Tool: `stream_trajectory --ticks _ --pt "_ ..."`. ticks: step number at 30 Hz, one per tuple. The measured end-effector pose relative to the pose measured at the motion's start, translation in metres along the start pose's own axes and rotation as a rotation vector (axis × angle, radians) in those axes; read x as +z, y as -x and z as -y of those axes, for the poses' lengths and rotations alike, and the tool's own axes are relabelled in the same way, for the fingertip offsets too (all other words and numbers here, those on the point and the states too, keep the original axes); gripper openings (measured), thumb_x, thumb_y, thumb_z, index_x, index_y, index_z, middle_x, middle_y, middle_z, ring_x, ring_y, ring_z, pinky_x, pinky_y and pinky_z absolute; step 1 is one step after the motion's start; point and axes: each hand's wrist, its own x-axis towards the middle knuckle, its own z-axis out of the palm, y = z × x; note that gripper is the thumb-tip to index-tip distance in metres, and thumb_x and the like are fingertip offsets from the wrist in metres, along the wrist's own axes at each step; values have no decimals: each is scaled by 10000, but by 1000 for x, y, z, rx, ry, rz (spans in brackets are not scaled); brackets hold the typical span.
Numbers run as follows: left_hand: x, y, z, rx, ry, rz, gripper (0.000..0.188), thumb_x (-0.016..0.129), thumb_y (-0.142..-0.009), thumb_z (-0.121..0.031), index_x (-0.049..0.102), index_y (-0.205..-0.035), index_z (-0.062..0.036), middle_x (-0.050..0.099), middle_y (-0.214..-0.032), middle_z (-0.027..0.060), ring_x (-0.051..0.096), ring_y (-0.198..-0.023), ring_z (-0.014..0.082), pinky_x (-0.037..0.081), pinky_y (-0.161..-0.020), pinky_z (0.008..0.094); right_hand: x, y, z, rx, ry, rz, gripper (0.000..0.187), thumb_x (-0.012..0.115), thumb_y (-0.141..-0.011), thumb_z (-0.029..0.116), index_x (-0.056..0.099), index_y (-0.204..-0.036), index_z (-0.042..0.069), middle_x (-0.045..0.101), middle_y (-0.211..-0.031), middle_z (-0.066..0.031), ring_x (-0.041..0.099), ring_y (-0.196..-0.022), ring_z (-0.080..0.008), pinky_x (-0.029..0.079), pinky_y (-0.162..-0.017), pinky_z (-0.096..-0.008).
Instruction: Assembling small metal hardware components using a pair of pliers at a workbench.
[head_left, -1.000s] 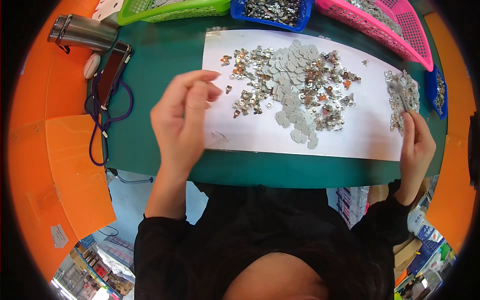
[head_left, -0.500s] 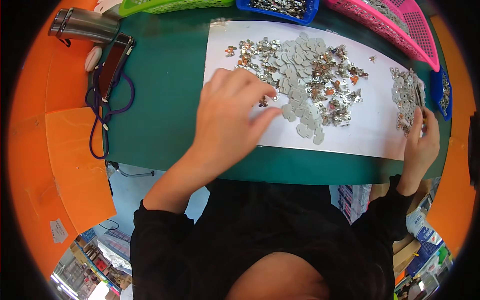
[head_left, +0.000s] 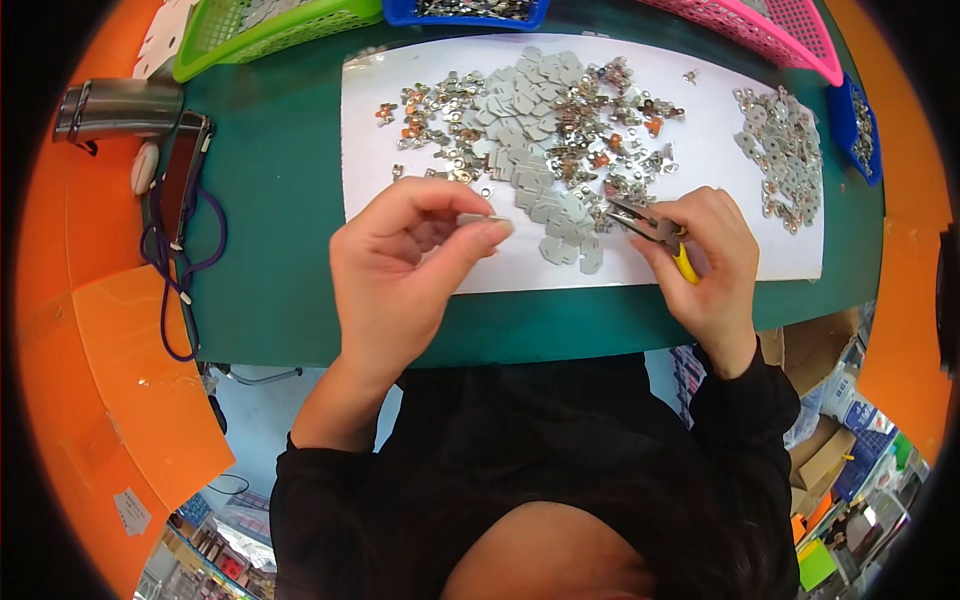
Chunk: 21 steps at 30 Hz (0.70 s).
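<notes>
My left hand (head_left: pixel 400 265) is closed in a pinch on a small flat grey plate (head_left: pixel 484 219), held edge-on between thumb and forefinger. Yellow-handled pliers (head_left: pixel 662 232) are in my right hand (head_left: pixel 708 265), their jaws apart and pointing left. Between and beyond my hands, a heap of grey plates (head_left: pixel 530 110) lies on a white sheet (head_left: pixel 480 277). Small shiny metal clips (head_left: pixel 440 110) are scattered left of the heap, and more metal clips (head_left: pixel 610 150), some with orange parts, lie to its right. Farther right sits a pile of plates with metal pieces (head_left: pixel 785 150).
Along the far edge of the green table (head_left: pixel 270 200) stand a green basket (head_left: pixel 270 35), a blue tray (head_left: pixel 465 14) and a pink basket (head_left: pixel 800 45). A smaller blue tray (head_left: pixel 855 130) is at right. A steel flask (head_left: pixel 125 108) and a phone with a purple cord (head_left: pixel 185 165) lie at left.
My right hand has come from the right-hand pile to the middle, carrying the pliers. My left hand has drawn back from the heap, pinching a grey plate. The whole view has shifted slightly.
</notes>
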Motion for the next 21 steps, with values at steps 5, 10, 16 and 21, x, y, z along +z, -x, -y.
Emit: stream_trajectory --ticks 5,10,16,21 --pt "-1 3 2 -55 90 53 167 700 -868 35 648 -1025 57 679 -903 74 646 -772 103 512 -669 210 12 1 1 -118 147 -45 284 741 -634 -43 657 -894 36 579 -786 -87 542 -733 -252 424 -650 -336" --pt "-1 7 6 -48 164 62 164 688 -879 34 648 -1036 60 678 -930 85 648 -780 106 528 -689 221 0 -5 -5 -76 109 -52 316 696 -616 -81 663 -907 39 590 -808 -96 557 -759 -261 436 -667 -334" --pt "-5 9 10 -101 155 60 155 664 -896 32 647 -1048 62 674 -947 92 664 -814 129 538 -738 245 -13 2 -13 -41 -87 -48 276 666 -679 -125 654 -929 -9 621 -846 -98 579 -775 -215 451 -709 -294" --pt "3 7 11 -136 216 44 208 652 -903 29 613 -1103 66 678 -982 132 694 -867 181 557 -783 278 -5 0 -8 -102 -46 -58 297 699 -659 -95 660 -929 21 611 -846 -85 574 -768 -226 446 -696 -311"
